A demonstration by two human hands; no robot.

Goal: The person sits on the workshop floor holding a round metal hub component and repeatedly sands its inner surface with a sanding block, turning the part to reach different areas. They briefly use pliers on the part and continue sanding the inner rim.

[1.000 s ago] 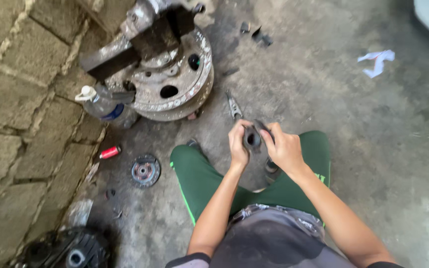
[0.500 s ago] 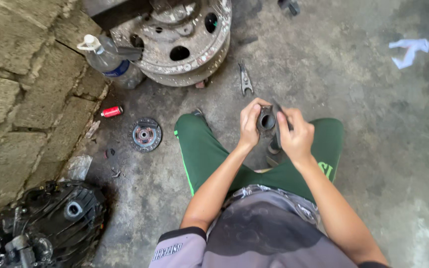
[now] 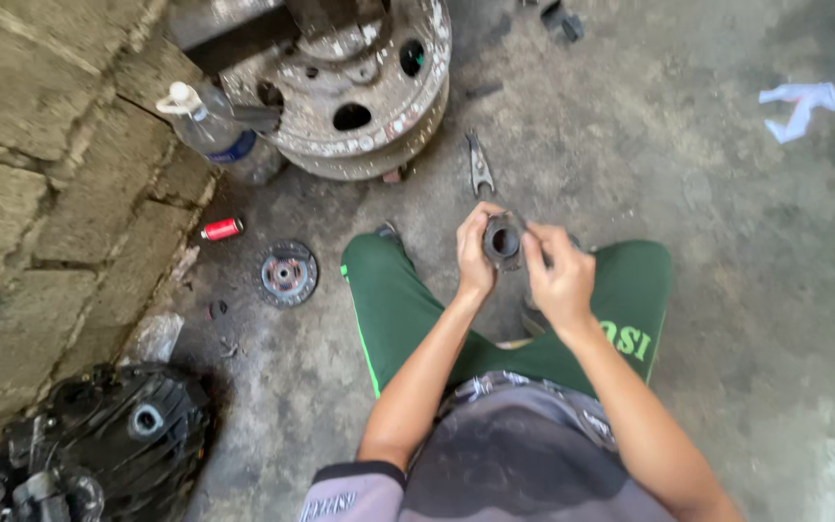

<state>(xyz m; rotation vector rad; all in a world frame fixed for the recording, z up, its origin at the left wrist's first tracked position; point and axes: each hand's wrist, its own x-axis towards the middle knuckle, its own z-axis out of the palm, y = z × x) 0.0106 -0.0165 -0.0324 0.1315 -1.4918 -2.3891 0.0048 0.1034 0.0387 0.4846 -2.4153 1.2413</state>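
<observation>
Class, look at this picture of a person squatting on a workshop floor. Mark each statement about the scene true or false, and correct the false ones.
1. Both hands hold one dark ring-shaped metal part. True: the left hand and the right hand grip it from either side.
2. The round clutch disc lies on the person's lap. False: it lies on the concrete floor, to the left of the person's knee.
3. A plastic bottle stands beside the large metal drums. True.
4. The small red cylinder is in the right hand. False: it lies on the floor near the block wall.
5. A white scrap lies on the floor at the upper right. True.
</observation>
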